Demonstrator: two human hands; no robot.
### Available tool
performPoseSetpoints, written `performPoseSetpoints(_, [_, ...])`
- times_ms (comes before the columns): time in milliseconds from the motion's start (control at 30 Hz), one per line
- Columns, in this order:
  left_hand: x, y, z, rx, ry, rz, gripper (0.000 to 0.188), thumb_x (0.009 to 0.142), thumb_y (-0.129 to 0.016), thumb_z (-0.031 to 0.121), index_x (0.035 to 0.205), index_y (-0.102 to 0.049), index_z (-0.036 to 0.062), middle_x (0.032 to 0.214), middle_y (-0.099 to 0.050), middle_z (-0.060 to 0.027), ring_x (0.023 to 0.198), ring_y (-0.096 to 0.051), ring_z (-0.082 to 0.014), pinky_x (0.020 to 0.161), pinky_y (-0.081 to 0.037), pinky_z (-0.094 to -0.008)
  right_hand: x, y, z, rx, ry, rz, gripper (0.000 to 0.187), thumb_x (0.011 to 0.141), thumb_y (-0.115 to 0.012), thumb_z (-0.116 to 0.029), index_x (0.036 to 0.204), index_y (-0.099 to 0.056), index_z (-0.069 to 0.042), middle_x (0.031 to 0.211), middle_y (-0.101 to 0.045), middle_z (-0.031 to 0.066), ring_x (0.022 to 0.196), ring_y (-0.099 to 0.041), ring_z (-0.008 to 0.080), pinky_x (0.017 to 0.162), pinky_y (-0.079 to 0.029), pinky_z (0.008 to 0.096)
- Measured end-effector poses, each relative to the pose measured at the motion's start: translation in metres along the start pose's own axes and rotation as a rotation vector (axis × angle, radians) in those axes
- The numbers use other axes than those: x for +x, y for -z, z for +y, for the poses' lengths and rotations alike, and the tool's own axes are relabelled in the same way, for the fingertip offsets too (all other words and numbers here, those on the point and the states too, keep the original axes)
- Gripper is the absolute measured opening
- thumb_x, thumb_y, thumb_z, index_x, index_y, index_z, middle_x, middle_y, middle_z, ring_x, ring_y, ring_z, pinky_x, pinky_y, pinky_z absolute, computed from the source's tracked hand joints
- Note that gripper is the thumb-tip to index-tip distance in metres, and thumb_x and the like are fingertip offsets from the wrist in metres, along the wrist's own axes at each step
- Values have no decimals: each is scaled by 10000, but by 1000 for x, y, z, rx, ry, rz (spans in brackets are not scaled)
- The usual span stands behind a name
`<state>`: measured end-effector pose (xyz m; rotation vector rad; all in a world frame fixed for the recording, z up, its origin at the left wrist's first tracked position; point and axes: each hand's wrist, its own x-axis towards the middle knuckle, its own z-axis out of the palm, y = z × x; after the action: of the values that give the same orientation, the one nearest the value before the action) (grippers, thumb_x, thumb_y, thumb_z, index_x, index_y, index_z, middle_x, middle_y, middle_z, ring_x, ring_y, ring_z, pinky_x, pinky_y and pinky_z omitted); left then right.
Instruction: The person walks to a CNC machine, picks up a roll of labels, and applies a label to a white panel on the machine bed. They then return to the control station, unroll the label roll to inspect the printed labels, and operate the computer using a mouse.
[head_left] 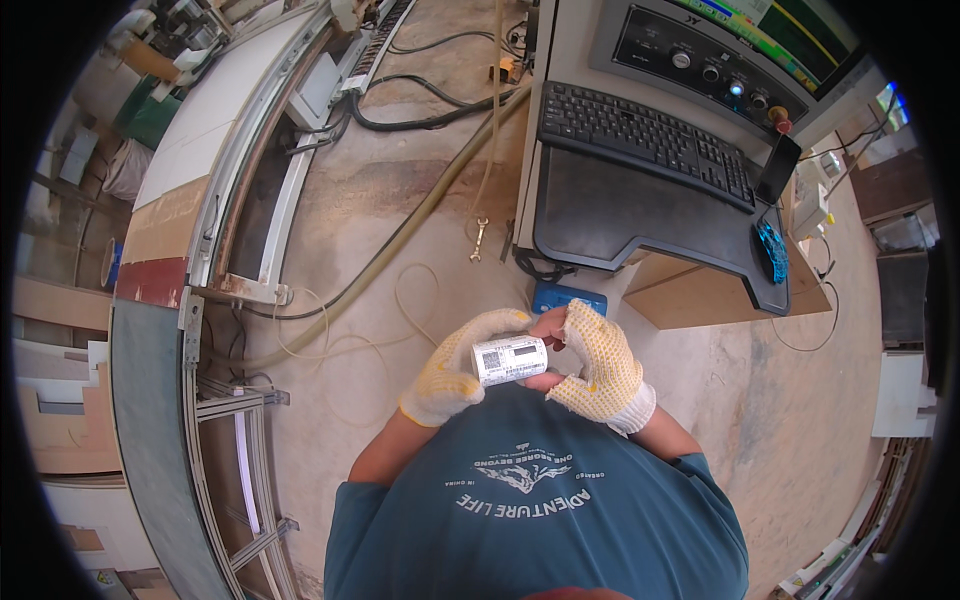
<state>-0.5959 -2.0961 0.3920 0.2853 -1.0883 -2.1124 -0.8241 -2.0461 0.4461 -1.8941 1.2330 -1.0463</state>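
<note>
One shirt [530, 550] is near two gloved hands [452, 368] [603, 368] holding one white cylinder [510, 361].

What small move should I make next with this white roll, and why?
Perhaps turn the white roll slightly with your right hand: its bare fingertips are at the roll's right end, your gloved left hand supports the other, and no loose edge is clear on its printed side.

The label roll [510, 363] looks like smooth white paper. Around it, the gloves [600, 365] are rough knitted cloth with yellow dots. Below the roll, the shirt [530, 540] is matt cloth; above it, the spanner [479, 240] is shiny metal, the keyboard [645, 140] matt black plastic.
</note>
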Motion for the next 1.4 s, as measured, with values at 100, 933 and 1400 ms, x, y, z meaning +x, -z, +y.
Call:
performPoseSetpoints(100, [0, -3, 4, 55, 25, 24, 633, 962, -806, 167, 1494, -509, -7, 1395, -631, -104, 1280, -635, -179, 1077, -512, -336, 1, -2, 4, -15, 44, 14, 482, 804, -907, -236, 1182, -683, -39, 1115, -686, 153, 970, -671, 351, 845, -556, 429])
performPoseSetpoints(933, [-5, 5, -15, -30, -70, 51, 1037, 693, -1023, 354, 1512, -469, 43, 1394, -598, -167, 1279, -618, -280, 1107, -492, -431, -7, -3, -1, -23, 49, 63, 371, 822, -905, -130, 1119, -700, -44, 1113, -718, 145, 981, -702, 329, 832, -555, 396])
performPoseSetpoints(1400, [-24, -1, 7, 630, -257, 161, 801, 722, -976, 160, 1421, -601, 43, 1438, -649, -174, 1326, -644, -324, 1132, -483, -412, -15, -20, -1, 439, -209, -29, 421, 937, -851, -124, 1297, -673, 3, 1332, -661, 123, 1112, -674, 193, 1010, -536, 359])
